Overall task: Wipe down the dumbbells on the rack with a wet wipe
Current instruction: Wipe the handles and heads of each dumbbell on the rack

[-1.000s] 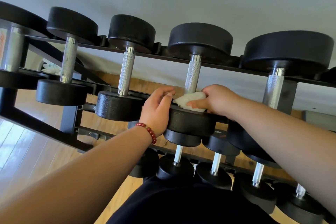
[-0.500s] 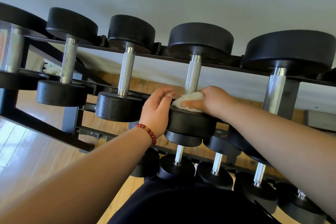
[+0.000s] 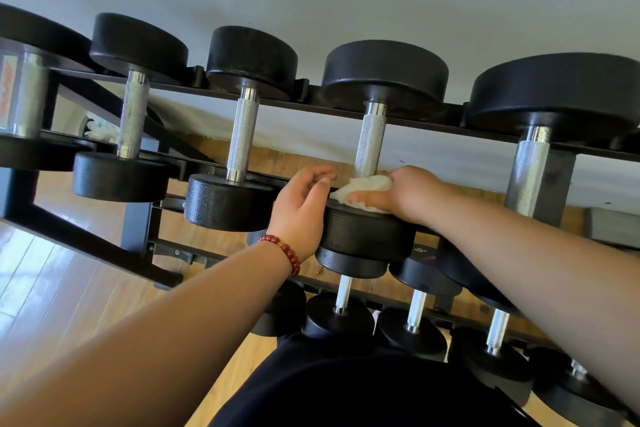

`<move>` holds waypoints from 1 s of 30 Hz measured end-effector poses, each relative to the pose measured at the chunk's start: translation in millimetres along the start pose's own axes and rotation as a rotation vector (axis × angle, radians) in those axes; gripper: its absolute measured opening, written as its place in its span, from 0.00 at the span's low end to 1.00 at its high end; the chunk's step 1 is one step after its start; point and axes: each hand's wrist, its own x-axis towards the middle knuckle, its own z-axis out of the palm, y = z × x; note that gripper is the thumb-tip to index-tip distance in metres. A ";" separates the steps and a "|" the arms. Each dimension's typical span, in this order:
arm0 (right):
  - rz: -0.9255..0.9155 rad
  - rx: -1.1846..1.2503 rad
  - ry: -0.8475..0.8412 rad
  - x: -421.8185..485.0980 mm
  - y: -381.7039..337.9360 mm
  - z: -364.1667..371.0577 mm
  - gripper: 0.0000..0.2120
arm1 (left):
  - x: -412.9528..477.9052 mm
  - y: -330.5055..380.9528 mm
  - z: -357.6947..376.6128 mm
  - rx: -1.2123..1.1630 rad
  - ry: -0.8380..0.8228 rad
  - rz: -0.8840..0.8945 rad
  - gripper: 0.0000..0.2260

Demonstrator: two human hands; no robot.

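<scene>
Head view: the right hand (image 3: pixel 412 191) has its fingers (image 3: pixel 367 198) clenched around the wet wipe (image 3: pixel 363 184), pressing it onto the top face of the near head of one dumbbell (image 3: pixel 367 234), right where the knurled handle (image 3: pixel 370 142) meets it. Just left of those fingers, the left hand (image 3: pixel 301 215) lies against the side of the same head, its fingers loosely bent over the top edge. Whether they actually grip the head or only rest on it is hard to tell from this angle.

Several risks follow from this position.
- **Snagging:** the wipe is bunched against the knurling, so a hard pull up the handle could catch and shred it, leaving lint.
- **Pinching:** a sideways push could roll the dumbbell in the rack (image 3: pixel 86 244). That could trap the left fingers against the neighbouring dumbbell (image 3: pixel 228 206), which sits just beyond them.
- **Dropping:** if the weight is tugged toward the person, it could tip off its rail onto the lower row (image 3: pixel 339 321) beneath the hands.
- **Missed areas:** the far head, well beyond the fingers, is a stretch from here and could easily go unwiped.
</scene>
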 end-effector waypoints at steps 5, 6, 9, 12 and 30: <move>0.029 0.030 -0.010 0.4 3.0 -1.8 0.36 | 0.3 -0.7 -0.6 0.018 -0.002 0.006 0.13; 0.017 0.031 0.013 1.1 -3.9 1.0 0.37 | 0.2 -0.4 -0.6 0.008 -0.004 0.006 0.13; 0.025 0.059 0.050 -1.5 -16.2 4.1 0.36 | -0.8 0.7 -0.2 -0.016 0.002 0.007 0.13; 0.042 0.062 0.053 -7.5 -6.1 1.1 0.35 | -0.9 2.0 -0.7 -0.011 -0.006 0.001 0.13; -0.118 0.654 0.192 -38.8 -17.4 1.4 0.10 | 18.1 25.3 -30.5 0.015 -0.179 0.075 0.06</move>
